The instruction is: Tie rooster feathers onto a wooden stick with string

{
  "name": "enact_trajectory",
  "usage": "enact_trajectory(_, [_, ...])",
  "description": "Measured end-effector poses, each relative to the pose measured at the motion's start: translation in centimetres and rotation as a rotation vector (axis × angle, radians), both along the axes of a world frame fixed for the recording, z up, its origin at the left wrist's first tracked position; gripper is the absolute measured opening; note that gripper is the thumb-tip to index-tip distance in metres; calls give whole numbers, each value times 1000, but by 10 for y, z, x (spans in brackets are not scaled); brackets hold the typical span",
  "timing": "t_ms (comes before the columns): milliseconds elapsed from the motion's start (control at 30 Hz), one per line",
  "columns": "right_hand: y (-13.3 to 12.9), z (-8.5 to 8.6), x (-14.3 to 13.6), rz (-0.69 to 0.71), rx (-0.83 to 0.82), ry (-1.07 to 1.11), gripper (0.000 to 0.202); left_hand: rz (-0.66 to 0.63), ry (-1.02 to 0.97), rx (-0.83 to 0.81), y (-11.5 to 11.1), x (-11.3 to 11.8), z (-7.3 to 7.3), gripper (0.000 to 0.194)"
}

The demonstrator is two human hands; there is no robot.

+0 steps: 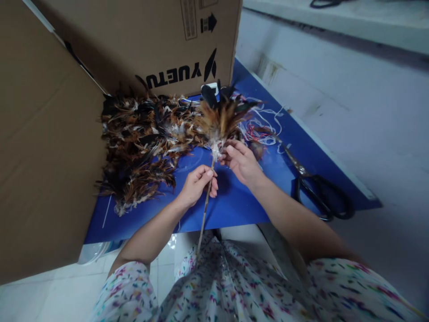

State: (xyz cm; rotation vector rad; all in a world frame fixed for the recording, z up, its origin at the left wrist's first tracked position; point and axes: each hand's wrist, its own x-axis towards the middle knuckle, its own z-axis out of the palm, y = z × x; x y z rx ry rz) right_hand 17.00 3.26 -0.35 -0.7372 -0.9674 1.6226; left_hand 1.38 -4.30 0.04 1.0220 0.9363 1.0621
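A thin stick (205, 210) slants up from near my lap, with a bunch of brown and black feathers (221, 117) fanned out at its top end. My left hand (200, 182) is closed round the stick below the feathers. Higher up, the fingers of my right hand (240, 160) pinch at the whitish base of the feather bunch. To the left, a large pile of brown, black and white feathers (150, 143) covers part of the blue tabletop (231, 203).
Large scissors (303, 172) with black handles lie at the right. Tangled white and pink strings (263, 127) lie behind my right hand. Cardboard boxes (36, 147) stand at the left and at the back. A pale wall (355, 103) borders the right side.
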Motion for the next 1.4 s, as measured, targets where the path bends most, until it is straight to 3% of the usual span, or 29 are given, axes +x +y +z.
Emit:
enact_trajectory(333, [4, -7, 4, -2, 27, -84, 38, 89, -60, 43, 12, -14, 0, 42])
enact_trajectory(600, [5, -19, 3, -130, 229, -358, 28, 168, -118, 53, 24, -17, -10, 44])
enact_trajectory(767, [2, -19, -2, -160, 286, -435, 21, 152, -118, 78, 23, -16, -9, 42])
enact_trajectory(933, [-2, -2, -6, -265, 433, -528, 14, 132, -98, 103, 19, -11, -8, 43])
enact_trajectory(1133, [4, 43, -17, -387, 704, -724, 7, 134, -51, 123, 17, -7, -9, 46])
enact_trajectory(1267, [16, 60, -31, -429, 710, -919, 18, 143, -25, 143, 16, -6, -8, 48])
enact_trajectory(1400, [26, 61, -39, -438, 684, -1010, 29, 144, -14, 163, 15, -5, -9, 49])
